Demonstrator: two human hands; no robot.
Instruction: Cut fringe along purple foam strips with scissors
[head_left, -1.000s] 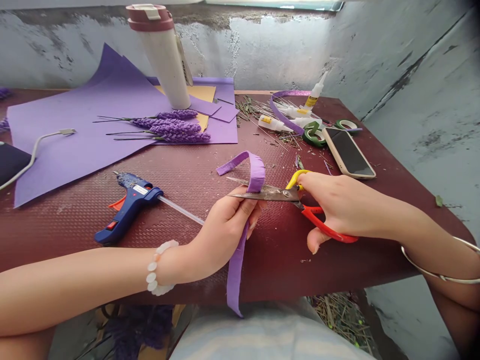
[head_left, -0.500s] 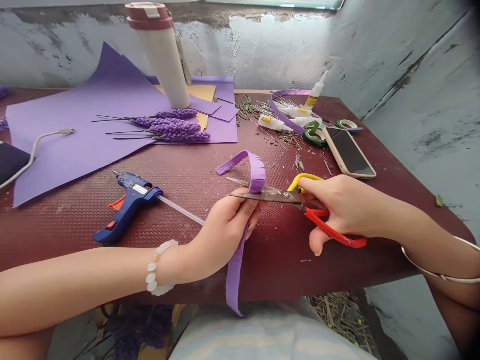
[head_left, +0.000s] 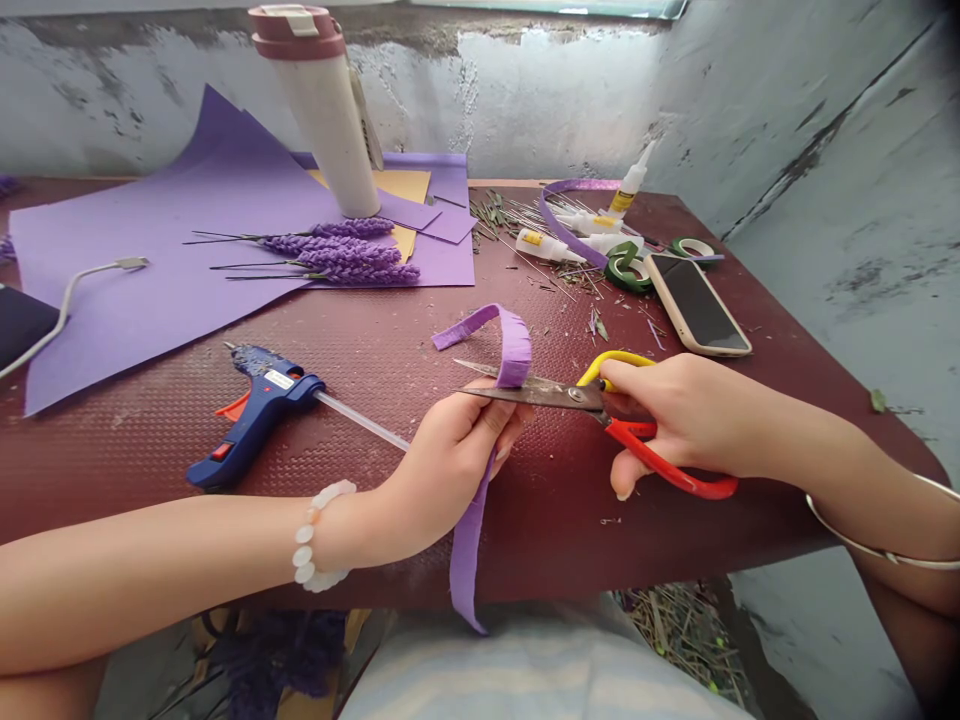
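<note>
In the centre of the frame, our left hand [head_left: 442, 460] is pinching a purple strip [head_left: 514, 345] between thumb and fingers, the grip closing firmly on it. Above the fingers the strip is curling over toward the left, showing fine lines along it, though we are not managing to tell cuts from creases; its tail is hanging down to the lower centre.

Right of centre, our right hand [head_left: 690, 410] is gripping the scissors [head_left: 551, 393], fingers meeting the yellow handle and thumb sitting at the red one. We are keeping the handles spread and the blades slightly apart, both pointing left: one is passing behind the strip, the other is crossing in front, just above the left fingertips.

Left of centre, a blue glue gun [head_left: 251, 415] is lying on the dark red table [head_left: 360, 330]. Purple flower sprigs [head_left: 345, 255] are resting at upper left, and a phone [head_left: 699, 302] is lying at upper right.
</note>
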